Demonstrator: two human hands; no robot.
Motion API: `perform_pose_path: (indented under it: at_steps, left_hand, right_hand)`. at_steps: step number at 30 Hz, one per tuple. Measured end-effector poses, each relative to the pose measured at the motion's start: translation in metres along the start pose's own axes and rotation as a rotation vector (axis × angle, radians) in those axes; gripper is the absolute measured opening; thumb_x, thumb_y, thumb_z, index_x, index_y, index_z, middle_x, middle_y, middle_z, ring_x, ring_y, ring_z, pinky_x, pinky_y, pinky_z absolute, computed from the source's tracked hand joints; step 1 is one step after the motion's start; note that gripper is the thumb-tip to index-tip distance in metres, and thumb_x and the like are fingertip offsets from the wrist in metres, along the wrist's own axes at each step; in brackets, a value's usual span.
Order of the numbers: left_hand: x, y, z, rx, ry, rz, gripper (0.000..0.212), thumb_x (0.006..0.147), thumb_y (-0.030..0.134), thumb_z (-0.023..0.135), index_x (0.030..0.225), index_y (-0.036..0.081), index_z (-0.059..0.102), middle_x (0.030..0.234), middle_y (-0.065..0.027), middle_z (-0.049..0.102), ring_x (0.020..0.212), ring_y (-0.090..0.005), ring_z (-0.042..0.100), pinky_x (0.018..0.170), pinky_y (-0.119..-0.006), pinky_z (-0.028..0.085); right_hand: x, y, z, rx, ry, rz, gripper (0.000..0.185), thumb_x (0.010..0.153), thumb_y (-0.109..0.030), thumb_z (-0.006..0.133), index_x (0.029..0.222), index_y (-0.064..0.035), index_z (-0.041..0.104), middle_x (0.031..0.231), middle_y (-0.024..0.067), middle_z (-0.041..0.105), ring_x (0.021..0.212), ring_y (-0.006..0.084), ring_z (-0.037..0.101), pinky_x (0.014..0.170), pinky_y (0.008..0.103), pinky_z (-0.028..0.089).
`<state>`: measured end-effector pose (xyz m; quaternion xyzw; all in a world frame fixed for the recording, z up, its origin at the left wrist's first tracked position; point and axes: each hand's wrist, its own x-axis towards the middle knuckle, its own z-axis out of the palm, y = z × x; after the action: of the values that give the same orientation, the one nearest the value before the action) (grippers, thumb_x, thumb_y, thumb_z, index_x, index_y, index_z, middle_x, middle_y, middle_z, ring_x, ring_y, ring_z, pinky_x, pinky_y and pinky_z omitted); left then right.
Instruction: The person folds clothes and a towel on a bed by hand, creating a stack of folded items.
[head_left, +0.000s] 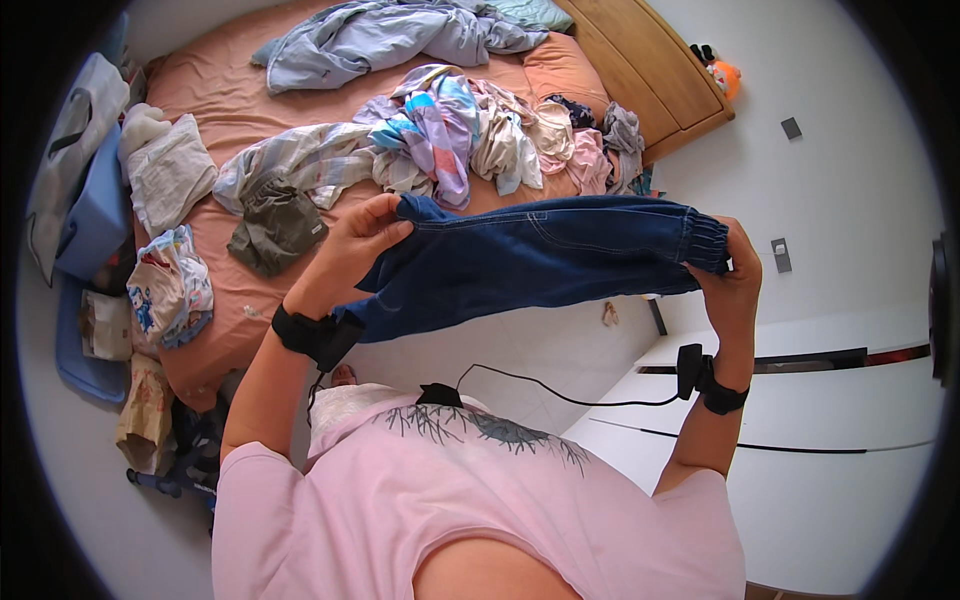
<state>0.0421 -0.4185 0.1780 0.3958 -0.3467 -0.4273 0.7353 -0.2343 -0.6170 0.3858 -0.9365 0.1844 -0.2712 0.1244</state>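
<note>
A pair of dark blue denim trousers (525, 255) is stretched sideways in the air in front of my chest. My left hand (375, 229) pinches one end between thumb and fingers; part of the cloth hangs down behind that wrist. At the other end, my right hand (731, 262) grips the gathered elastic cuff (703, 240). White stitching runs along the upper edge of the denim. Beyond my left hand, on the bed, lies a crumpled olive-green garment (277, 229).
The bed (217, 292) with an orange sheet carries a heap of mixed clothes (442, 135), folded children's clothes (171, 289) and a grey-blue quilt (390, 41). Blue plastic bins (94, 217) and a paper bag (142, 420) stand at left. A white cabinet (817, 420) is at right.
</note>
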Motion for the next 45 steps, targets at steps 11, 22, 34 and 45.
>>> perform_pose_path:
  at_steps: [11, 22, 34, 45]
  left_hand:
    - [-0.008, -0.022, -0.002, -0.029, 0.325, 0.088, 0.017, 0.091, 0.007, 0.049, 0.108, 0.002, 0.049, 0.079, 0.0017, 0.050, 0.071, -0.0044, 0.046, 0.063, -0.017, 0.039]
    - [-0.045, -0.021, -0.040, 0.221, 0.059, 0.036, 0.007, 0.090, 0.007, 0.050, 0.096, 0.005, 0.052, 0.092, 0.0040, 0.050, 0.082, -0.0038, 0.045, 0.075, -0.018, 0.037]
    - [-0.126, 0.001, -0.114, 0.248, 0.526, 0.166, 0.009, 0.091, 0.003, 0.047, 0.099, 0.004, 0.049, 0.083, 0.0037, 0.049, 0.074, -0.0028, 0.044, 0.067, -0.015, 0.037]
    - [-0.081, 0.103, -0.222, 0.899, 0.434, 0.085, 0.008, 0.088, 0.005, 0.053, 0.095, 0.001, 0.053, 0.083, 0.0009, 0.052, 0.077, -0.0064, 0.048, 0.073, -0.018, 0.039]
  right_hand:
    - [0.013, -0.001, 0.017, -0.043, -0.100, -0.098, 0.030, 0.064, 0.008, 0.060, 0.093, -0.0017, 0.057, 0.091, 0.0100, 0.055, 0.085, 0.0245, 0.056, 0.076, 0.0278, 0.044]
    - [0.037, -0.040, 0.016, -0.030, -0.129, -0.210, 0.031, 0.062, 0.007, 0.054, 0.092, -0.0006, 0.057, 0.086, 0.0093, 0.054, 0.077, 0.0223, 0.056, 0.070, 0.0266, 0.044]
    - [0.061, -0.100, 0.101, 0.248, -0.358, -0.289, 0.034, 0.060, 0.000, 0.064, 0.093, -0.0001, 0.058, 0.082, 0.0087, 0.054, 0.070, 0.0210, 0.054, 0.064, 0.0254, 0.043]
    - [0.074, -0.053, 0.258, 0.988, -0.391, 0.280, 0.025, 0.077, 0.000, 0.065, 0.100, 0.0000, 0.056, 0.088, -0.0033, 0.057, 0.079, 0.0039, 0.049, 0.071, 0.0180, 0.040]
